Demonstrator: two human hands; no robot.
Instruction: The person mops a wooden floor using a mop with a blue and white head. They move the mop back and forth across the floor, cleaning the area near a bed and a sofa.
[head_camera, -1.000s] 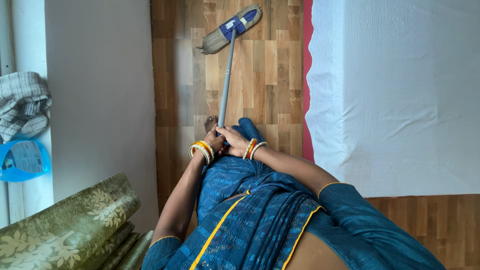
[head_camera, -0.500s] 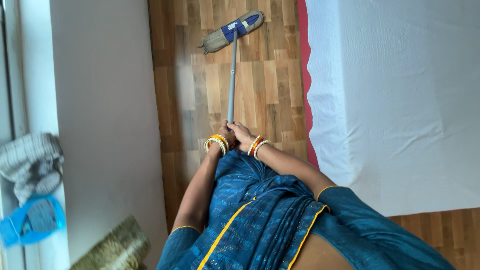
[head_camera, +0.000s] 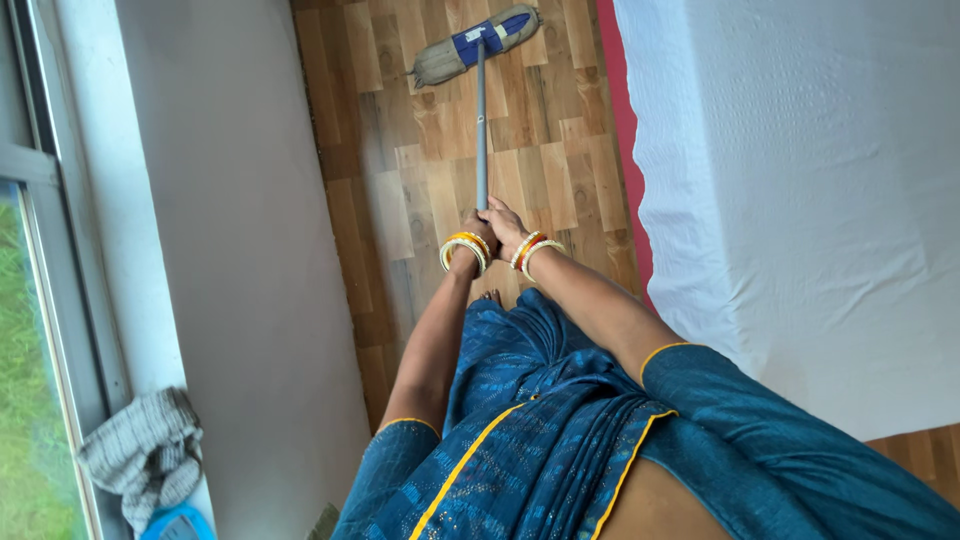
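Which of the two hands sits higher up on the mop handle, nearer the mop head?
The right hand. It grips the grey mop handle slightly farther toward the mop head; the left hand clasps just behind it, nearer the body.

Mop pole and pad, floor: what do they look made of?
Mop pole: probably metal, smooth grey with a dull sheen. Mop pad: tan woven or looped fabric, on a blue plate, likely plastic. Floor: wood or wood-look laminate, visible grain, staggered planks, slightly glossy.
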